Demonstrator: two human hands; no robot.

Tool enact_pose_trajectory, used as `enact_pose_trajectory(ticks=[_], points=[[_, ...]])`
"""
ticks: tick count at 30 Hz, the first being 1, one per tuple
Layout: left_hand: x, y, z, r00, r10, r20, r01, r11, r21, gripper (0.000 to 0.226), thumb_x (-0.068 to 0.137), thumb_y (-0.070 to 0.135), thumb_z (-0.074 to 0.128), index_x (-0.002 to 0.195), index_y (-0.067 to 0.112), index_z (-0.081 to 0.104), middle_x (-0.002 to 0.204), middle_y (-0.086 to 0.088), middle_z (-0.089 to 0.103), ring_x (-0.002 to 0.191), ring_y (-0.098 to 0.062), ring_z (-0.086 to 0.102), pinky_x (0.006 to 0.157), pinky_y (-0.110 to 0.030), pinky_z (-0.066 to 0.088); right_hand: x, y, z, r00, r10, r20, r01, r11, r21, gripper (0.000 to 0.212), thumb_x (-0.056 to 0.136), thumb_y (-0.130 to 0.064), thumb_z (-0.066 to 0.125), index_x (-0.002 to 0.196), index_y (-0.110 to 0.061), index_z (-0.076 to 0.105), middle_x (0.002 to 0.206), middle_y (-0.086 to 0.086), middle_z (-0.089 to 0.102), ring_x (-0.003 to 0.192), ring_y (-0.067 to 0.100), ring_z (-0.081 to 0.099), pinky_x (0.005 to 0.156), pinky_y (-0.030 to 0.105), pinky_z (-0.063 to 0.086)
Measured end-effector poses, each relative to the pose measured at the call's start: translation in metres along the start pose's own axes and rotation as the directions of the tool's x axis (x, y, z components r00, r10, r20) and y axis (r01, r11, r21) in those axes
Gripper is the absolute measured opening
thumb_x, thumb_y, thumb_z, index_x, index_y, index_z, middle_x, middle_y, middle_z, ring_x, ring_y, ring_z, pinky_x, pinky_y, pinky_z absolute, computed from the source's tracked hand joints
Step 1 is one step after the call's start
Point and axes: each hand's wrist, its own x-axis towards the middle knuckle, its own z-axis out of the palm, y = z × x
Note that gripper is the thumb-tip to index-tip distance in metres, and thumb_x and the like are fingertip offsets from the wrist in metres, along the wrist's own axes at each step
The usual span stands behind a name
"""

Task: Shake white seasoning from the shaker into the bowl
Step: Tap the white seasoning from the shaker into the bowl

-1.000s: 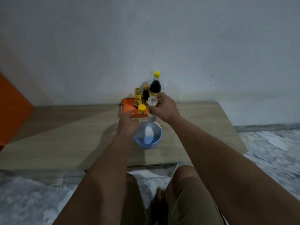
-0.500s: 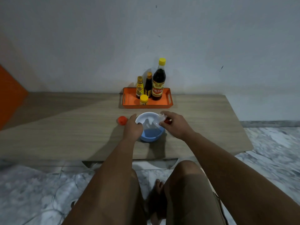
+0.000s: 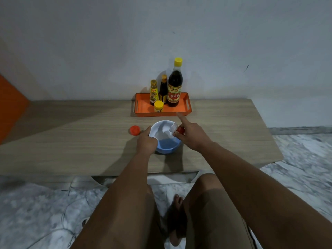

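A blue bowl with a white inside stands on the wooden table. My left hand grips its left rim. My right hand holds a small clear shaker with a red band, tilted over the bowl's right edge with its mouth pointing into the bowl. The index finger of that hand sticks out toward the tray. A red cap lies on the table left of the bowl.
An orange tray sits behind the bowl against the wall, holding a tall dark bottle, two smaller bottles and a yellow-capped jar. My knees are under the table's near edge. An orange panel stands far left.
My right hand brought the shaker down from near the tray and tipped it over the bowl; its index finger is now stretched out. My view shifted back, showing the red cap.
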Motion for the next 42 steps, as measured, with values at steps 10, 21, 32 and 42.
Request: enact_pose_trajectory(ticks=[10,21,32,42], points=[[-0.001,-0.001,0.001,1.000,-0.014,0.003,0.014,1.000,-0.011,0.065,0.085,-0.010,0.046,0.140,0.021,0.061,0.125,-0.014,0.068,0.112,-0.035,0.063,0.089,-0.047,0.059,0.006,-0.003,0.001,0.998,0.003,0.066,0.006,0.991,-0.137,0.063,0.090,-0.039,0.070,0.147,-0.025,0.044,0.124,0.006,0.067,0.107,0.026,0.062,0.083,0.033,0.047],[-0.001,-0.003,0.003,1.000,-0.017,0.004,0.017,0.999,-0.042,0.064,0.086,-0.009,0.047,0.142,0.019,0.061,0.124,-0.013,0.070,0.111,-0.034,0.065,0.081,-0.038,0.054,0.008,-0.008,-0.001,0.999,-0.016,0.051,0.026,0.978,-0.208,0.073,0.091,-0.041,0.068,0.153,-0.024,0.033,0.120,0.007,0.067,0.105,0.029,0.064,0.086,0.042,0.052],[-0.004,-0.001,0.005,0.997,-0.077,-0.004,0.076,0.994,-0.072,0.066,0.086,-0.003,0.042,0.142,0.026,0.061,0.123,-0.013,0.068,0.109,-0.037,0.065,0.086,-0.055,0.062,0.013,-0.019,-0.002,1.000,-0.023,-0.009,0.020,0.972,-0.234,0.114,0.089,-0.044,0.070,0.155,-0.030,-0.022,0.104,0.013,0.069,0.085,0.028,0.066,0.074,0.042,0.054],[-0.005,-0.001,0.006,0.988,-0.155,0.008,0.154,0.975,-0.161,0.064,0.086,0.000,0.038,0.138,0.029,0.062,0.127,-0.012,0.065,0.106,-0.038,0.066,0.074,-0.059,0.064,0.014,-0.023,-0.001,0.996,-0.046,0.074,0.062,0.970,-0.234,0.094,0.091,-0.043,0.067,0.159,-0.033,0.003,0.124,0.016,0.065,0.104,0.032,0.063,0.082,0.042,0.051]])
